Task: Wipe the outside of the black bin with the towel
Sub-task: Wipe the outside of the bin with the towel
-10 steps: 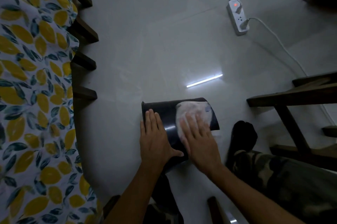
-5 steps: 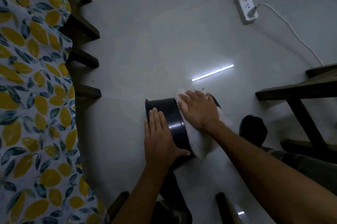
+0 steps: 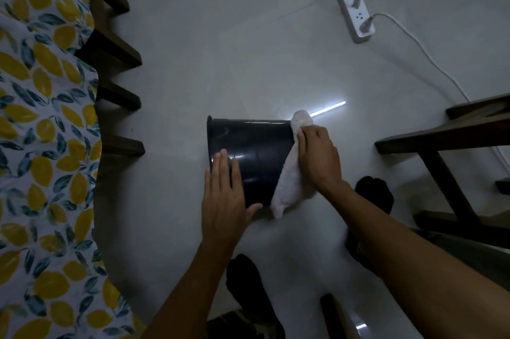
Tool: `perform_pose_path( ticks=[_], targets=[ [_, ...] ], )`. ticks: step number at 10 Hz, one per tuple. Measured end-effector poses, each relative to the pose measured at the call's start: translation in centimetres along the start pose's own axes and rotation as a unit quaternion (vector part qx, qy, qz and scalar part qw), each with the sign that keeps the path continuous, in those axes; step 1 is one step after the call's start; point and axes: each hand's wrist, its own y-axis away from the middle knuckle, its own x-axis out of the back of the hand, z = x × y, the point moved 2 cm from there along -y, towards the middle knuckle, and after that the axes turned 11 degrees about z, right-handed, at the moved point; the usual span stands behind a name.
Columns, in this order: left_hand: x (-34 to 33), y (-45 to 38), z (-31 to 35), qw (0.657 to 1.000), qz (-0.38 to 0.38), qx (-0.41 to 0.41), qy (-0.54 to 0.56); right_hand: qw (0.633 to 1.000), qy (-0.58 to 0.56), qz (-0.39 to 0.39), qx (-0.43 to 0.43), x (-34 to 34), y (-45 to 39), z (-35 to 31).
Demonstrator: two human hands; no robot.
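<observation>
Since half a second ago the right hand (image 3: 317,158) has slid the towel (image 3: 289,184) off the bin's (image 3: 256,156) side and over to its right end, where it's now curled around the cloth, pressing it there. Left hand (image 3: 225,195) is spread flat, fingers together, on the near left part, steadying the bin, which lies tipped on its side on the floor (image 3: 220,48) between a leaf-print cloth (image 3: 41,145) and a power strip (image 3: 357,17).

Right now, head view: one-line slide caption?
Left hand steadies the black bin lying sideways on the floor; right hand presses the white towel against its base end.
</observation>
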Motion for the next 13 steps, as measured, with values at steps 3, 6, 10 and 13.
perform_pose_path(
  ticks=[3,6,10,13],
  targets=[
    [1.4,2.3,0.8,0.999,0.016,0.036,0.002,1.000,0.000,0.000,0.029,1.7,8.2,2.6],
    [0.3,-0.9,-0.6,0.992,-0.121,0.036,-0.024,0.900,0.085,-0.125,0.409,-1.4,9.5,-1.4],
    [-0.6,-0.2,-1.1,0.995,-0.099,0.026,0.017,0.949,0.111,-0.133,0.262,-3.1,3.1,-3.6],
    [-0.9,0.4,-0.8,0.992,-0.112,0.056,0.024,0.969,0.142,-0.085,0.185,-1.4,9.4,1.5]
  ],
)
